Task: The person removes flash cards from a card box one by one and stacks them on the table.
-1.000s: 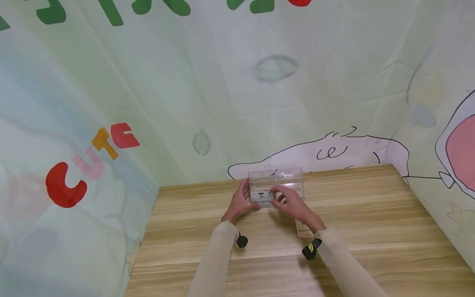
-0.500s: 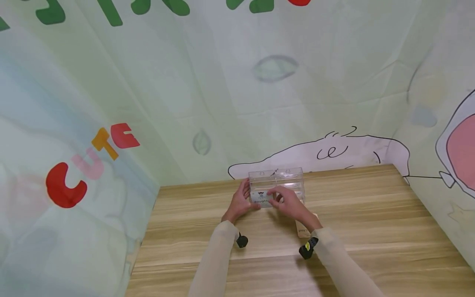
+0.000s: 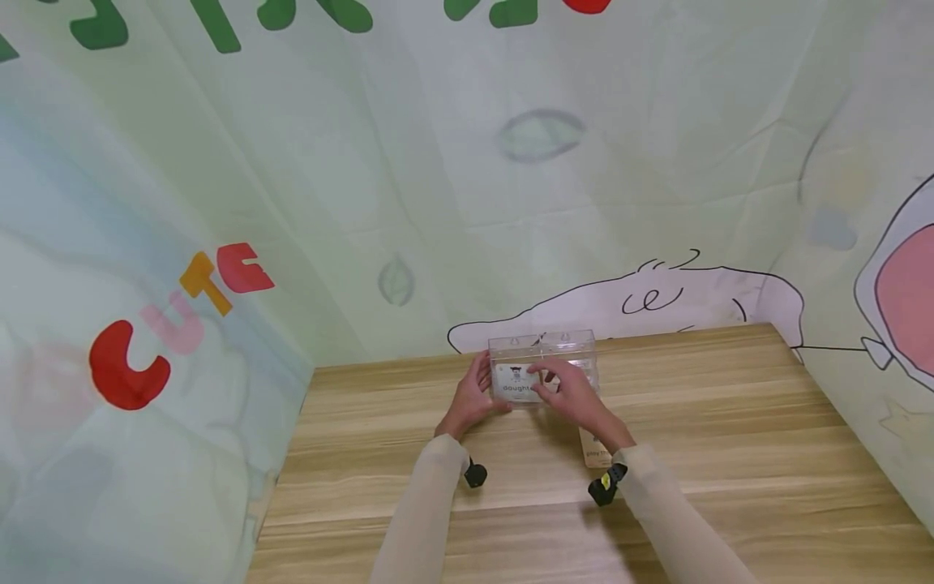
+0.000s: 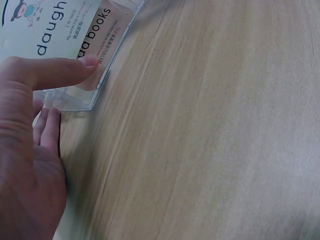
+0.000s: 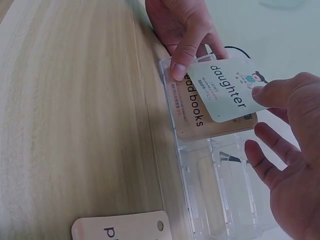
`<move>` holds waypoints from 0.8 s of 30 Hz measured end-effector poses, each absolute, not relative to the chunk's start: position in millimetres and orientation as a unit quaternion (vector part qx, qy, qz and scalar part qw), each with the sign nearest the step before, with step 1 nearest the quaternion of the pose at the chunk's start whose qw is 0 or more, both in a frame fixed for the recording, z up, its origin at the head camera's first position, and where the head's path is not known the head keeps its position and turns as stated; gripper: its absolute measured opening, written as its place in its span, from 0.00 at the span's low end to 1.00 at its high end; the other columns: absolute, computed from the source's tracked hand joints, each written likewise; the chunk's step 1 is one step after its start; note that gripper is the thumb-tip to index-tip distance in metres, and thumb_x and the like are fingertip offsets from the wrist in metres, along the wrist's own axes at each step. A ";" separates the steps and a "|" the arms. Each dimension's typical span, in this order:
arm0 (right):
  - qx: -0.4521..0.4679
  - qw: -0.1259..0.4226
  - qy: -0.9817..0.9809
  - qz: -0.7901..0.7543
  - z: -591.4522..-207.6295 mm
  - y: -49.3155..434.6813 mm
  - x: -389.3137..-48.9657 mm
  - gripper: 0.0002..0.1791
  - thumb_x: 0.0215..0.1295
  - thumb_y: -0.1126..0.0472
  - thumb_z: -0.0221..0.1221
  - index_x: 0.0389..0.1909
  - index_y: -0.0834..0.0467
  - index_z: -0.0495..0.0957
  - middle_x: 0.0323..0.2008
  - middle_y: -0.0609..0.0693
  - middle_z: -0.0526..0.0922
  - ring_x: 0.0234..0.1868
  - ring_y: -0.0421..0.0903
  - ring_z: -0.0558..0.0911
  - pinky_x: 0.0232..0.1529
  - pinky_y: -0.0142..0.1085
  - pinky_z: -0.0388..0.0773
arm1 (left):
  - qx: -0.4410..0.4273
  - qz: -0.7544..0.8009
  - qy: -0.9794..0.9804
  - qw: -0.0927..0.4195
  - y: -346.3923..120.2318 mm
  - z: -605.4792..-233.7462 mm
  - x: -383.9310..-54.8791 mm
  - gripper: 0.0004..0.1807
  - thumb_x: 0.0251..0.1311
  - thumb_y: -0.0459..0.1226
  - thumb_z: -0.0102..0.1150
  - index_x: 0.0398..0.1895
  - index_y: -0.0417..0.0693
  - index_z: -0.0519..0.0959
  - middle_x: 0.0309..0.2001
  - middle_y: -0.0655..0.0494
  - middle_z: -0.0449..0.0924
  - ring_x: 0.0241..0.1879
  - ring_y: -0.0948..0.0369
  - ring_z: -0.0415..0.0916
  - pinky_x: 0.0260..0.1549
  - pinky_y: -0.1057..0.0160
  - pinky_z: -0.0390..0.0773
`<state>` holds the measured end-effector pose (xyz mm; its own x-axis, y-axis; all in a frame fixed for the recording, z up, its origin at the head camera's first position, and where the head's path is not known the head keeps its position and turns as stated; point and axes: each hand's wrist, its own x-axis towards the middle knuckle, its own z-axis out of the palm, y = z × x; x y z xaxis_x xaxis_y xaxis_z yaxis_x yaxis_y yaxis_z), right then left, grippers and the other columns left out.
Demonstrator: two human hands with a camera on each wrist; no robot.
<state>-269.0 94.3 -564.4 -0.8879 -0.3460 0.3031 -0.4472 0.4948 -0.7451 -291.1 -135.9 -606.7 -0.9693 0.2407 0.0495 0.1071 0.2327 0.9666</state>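
My right hand (image 5: 295,135) pinches a pale "daughter" flashcard (image 5: 227,95) at its edge, with the thumb on the printed face. The card is tilted over a clear plastic box (image 5: 200,175). Beneath it, a peach "read books" card (image 5: 187,117) lies in one compartment. In the head view my left hand (image 3: 474,399) grips the left end of the box. The left wrist view has its thumb (image 4: 60,72) over the box's front edge and other fingers along the side. The box's other compartment shows no cards in the right wrist view.
Another peach card (image 5: 122,229) with a punched hole lies on the wooden table (image 3: 365,454), partly under my right forearm in the head view. A printed cloth backdrop (image 3: 409,186) rises right behind the box and along both sides.
The "daughter" card has shifted up and away a little, and its print faces the head camera more squarely. My right hand moved slightly with it; the left hand stays on the box.
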 end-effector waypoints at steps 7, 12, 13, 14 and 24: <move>0.219 0.048 -0.863 0.452 -555.9 100.7 -268.2 0.16 0.66 0.70 0.67 0.55 0.59 0.82 0.54 0.56 0.84 0.46 0.52 0.84 0.41 0.41 0.88 | 0.105 0.607 0.786 0.054 -135.3 -606.3 -290.4 0.63 0.42 0.21 0.80 0.81 0.43 0.52 0.77 0.37 0.60 0.76 0.44 0.59 0.75 0.50 0.63; 0.215 0.044 -0.864 0.453 -551.7 108.7 -270.0 0.20 0.65 0.71 0.67 0.57 0.59 0.80 0.58 0.58 0.82 0.43 0.52 0.87 0.43 0.42 0.90 | 0.108 0.606 0.786 0.058 -135.9 -606.7 -290.4 0.62 0.43 0.22 0.80 0.81 0.43 0.52 0.77 0.38 0.61 0.76 0.45 0.59 0.75 0.53 0.63; 0.215 0.044 -0.862 0.456 -550.4 110.6 -270.0 0.20 0.65 0.72 0.67 0.58 0.59 0.80 0.58 0.58 0.82 0.42 0.53 0.88 0.43 0.42 0.90 | 0.108 0.606 0.786 0.058 -136.0 -606.8 -290.3 0.62 0.43 0.21 0.79 0.81 0.43 0.52 0.77 0.38 0.61 0.76 0.45 0.59 0.75 0.53 0.62; 0.216 0.044 -0.860 0.460 -549.0 112.7 -269.7 0.21 0.65 0.72 0.67 0.58 0.59 0.80 0.59 0.58 0.82 0.42 0.53 0.88 0.43 0.42 0.90 | 0.106 0.605 0.787 0.058 -136.0 -606.7 -290.2 0.62 0.43 0.22 0.79 0.81 0.43 0.52 0.77 0.38 0.61 0.76 0.45 0.59 0.75 0.53 0.63; 0.209 0.047 -0.860 0.462 -544.5 138.0 -266.4 0.25 0.64 0.72 0.67 0.62 0.61 0.78 0.61 0.61 0.80 0.41 0.53 0.88 0.40 0.37 0.90 | 0.094 0.593 0.797 0.067 -136.3 -605.6 -289.7 0.62 0.44 0.23 0.80 0.82 0.45 0.52 0.78 0.41 0.60 0.77 0.47 0.59 0.75 0.54 0.63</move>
<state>-266.4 138.0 -544.5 -0.9080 -0.3169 0.2741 -0.4034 0.4847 -0.7761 -289.7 -136.3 -605.6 -0.9731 0.2305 0.0046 0.0706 0.2787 0.9578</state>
